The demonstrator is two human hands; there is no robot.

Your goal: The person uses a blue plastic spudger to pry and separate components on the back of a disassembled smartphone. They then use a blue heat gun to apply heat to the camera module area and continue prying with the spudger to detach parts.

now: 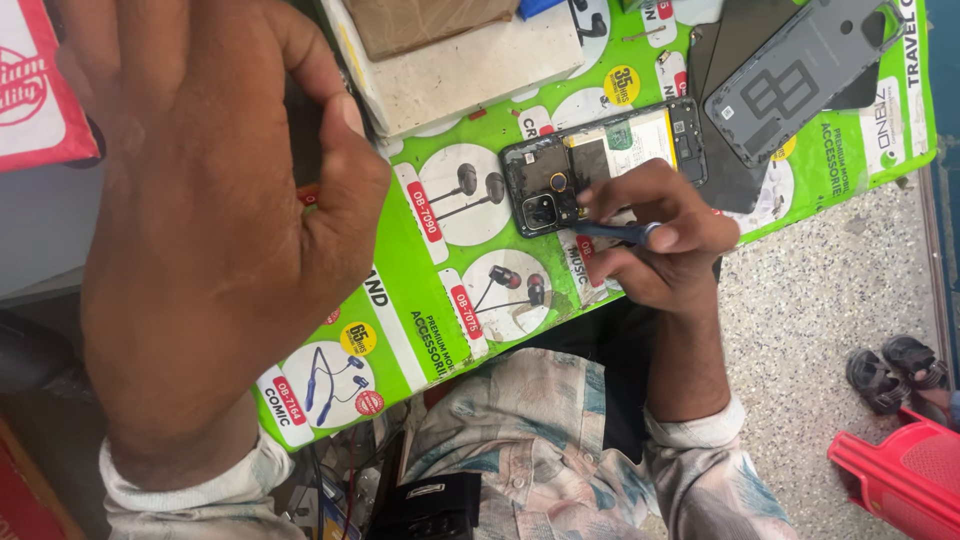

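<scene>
An opened smartphone (610,150) with its back cover off lies on a green printed mat (440,300); its battery and dark circuit area show. My right hand (655,235) is shut on a thin blue tool (612,230), the tip at the phone's lower edge near the camera module. My left hand (210,220) is raised close to the camera at the left, fingers loosely curled around a dark object that is mostly hidden. The grey back cover (800,75) lies at the top right of the mat.
A whitish block (470,70) with a brown box on it sits at the mat's top. A red-and-white package (35,85) is at the far left. Speckled floor, sandals (895,370) and a red plastic seat (900,475) are at right. A black box (430,505) lies below.
</scene>
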